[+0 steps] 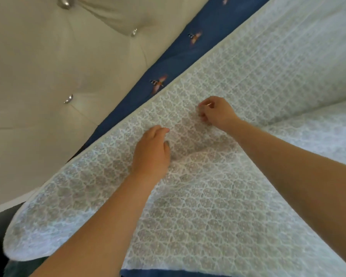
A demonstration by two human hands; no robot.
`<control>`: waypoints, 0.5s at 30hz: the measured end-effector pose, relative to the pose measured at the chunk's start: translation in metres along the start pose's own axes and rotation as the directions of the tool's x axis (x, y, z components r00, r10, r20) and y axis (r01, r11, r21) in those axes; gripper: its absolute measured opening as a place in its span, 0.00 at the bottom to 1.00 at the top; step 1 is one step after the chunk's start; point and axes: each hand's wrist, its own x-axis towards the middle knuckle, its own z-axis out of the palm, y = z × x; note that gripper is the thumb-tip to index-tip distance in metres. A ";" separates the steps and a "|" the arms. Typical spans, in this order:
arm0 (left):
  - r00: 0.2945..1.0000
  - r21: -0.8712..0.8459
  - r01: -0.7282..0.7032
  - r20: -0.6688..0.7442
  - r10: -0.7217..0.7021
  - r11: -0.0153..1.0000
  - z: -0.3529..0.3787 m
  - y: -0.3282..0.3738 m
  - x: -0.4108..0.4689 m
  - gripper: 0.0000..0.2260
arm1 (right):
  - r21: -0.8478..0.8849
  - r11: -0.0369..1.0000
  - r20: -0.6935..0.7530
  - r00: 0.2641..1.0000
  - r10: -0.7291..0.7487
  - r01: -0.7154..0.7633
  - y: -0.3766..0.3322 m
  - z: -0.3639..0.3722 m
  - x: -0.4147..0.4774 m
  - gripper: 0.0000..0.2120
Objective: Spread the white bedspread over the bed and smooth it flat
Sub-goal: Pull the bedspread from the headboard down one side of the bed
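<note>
White bedspread [208, 206], scalloped lace, puckered where fingers [203, 113] pinch

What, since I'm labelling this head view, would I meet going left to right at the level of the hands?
Cream tufted headboard → blue insect-print sheet → edge of the white bedspread → left hand, gripping the fabric → right hand, pinching it.

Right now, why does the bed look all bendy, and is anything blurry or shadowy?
Head view: the wide lens curves the edge of the white bedspread and the headboard; everything is soft, blurriest far right; lighting is even, with faint shadows by the left hand and right hand; the buttons glint.
</note>
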 end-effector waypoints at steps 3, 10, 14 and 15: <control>0.996 0.067 -0.085 0.009 0.085 0.994 0.009 0.010 0.031 0.20 | 0.026 1.000 -0.077 0.997 -0.012 0.014 -0.007 -0.010 0.034 0.10; 0.969 0.416 -0.229 0.015 0.245 0.880 0.027 -0.006 0.092 0.24 | -0.188 0.974 -0.008 0.992 0.127 -0.126 -0.066 -0.012 0.094 0.34; 0.963 0.482 -0.234 -0.008 0.271 0.844 0.042 -0.011 0.095 0.25 | -0.236 0.930 0.121 0.941 0.317 -0.283 -0.077 -0.015 0.115 0.24; 0.961 0.476 -0.238 -0.008 0.275 0.846 0.043 -0.011 0.096 0.25 | -0.231 0.918 0.166 0.917 0.363 -0.322 -0.079 -0.015 0.118 0.22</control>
